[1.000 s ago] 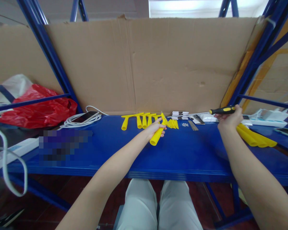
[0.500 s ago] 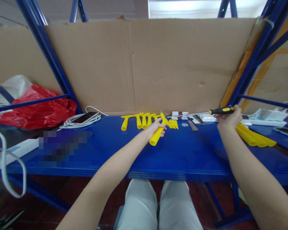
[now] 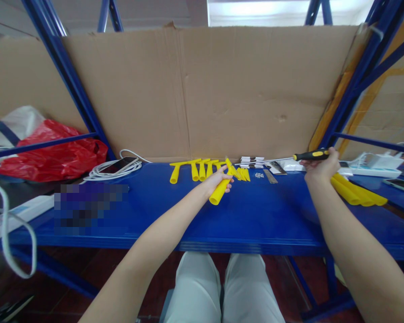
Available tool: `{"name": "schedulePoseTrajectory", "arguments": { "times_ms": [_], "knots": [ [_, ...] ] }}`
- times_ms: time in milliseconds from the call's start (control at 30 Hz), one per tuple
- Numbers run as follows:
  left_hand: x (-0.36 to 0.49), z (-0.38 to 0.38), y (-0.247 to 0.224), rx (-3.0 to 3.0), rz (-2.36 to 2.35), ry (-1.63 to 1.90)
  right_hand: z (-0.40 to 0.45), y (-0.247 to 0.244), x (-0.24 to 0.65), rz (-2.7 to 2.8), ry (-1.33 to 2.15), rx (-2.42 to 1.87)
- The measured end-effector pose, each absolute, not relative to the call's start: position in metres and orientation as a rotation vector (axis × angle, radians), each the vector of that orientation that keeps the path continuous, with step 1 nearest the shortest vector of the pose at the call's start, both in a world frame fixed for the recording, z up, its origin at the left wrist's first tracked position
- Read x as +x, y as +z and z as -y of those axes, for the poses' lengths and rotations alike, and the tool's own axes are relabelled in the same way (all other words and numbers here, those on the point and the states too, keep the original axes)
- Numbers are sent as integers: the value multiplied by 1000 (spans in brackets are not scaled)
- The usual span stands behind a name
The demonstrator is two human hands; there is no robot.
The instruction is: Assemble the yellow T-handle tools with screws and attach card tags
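My left hand is closed around a yellow T-shaped scraper handle, its hollow round end pointing toward me. In my right hand is a screwdriver with a black and yellow grip. Its thin shaft lies nearly level, running left toward the head of the held scraper handle; whether the tip touches a screw is too small to tell. Beside the left hand stand several more yellow T-shaped handles. Just right of it lie small yellow flat pieces, a cluster of tiny metal parts and a metal blade.
White packets lie by the cardboard back panel. Yellow tubes rest beside my right forearm. A coiled white cable surrounds a phone at left, near a red plastic bag. Blue posts frame the blue table.
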State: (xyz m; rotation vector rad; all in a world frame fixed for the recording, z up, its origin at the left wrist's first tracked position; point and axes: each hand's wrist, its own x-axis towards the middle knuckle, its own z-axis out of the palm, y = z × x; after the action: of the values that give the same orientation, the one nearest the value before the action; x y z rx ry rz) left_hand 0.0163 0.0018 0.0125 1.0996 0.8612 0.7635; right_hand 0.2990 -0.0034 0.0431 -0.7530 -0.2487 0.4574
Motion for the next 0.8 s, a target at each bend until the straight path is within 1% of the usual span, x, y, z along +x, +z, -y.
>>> {"name": "schedulePoseTrajectory", "arguments": {
  "times_ms": [800],
  "knots": [
    [12, -8, 8, 1081, -699, 697, 1, 41, 304, 180, 470, -768]
  ]
}}
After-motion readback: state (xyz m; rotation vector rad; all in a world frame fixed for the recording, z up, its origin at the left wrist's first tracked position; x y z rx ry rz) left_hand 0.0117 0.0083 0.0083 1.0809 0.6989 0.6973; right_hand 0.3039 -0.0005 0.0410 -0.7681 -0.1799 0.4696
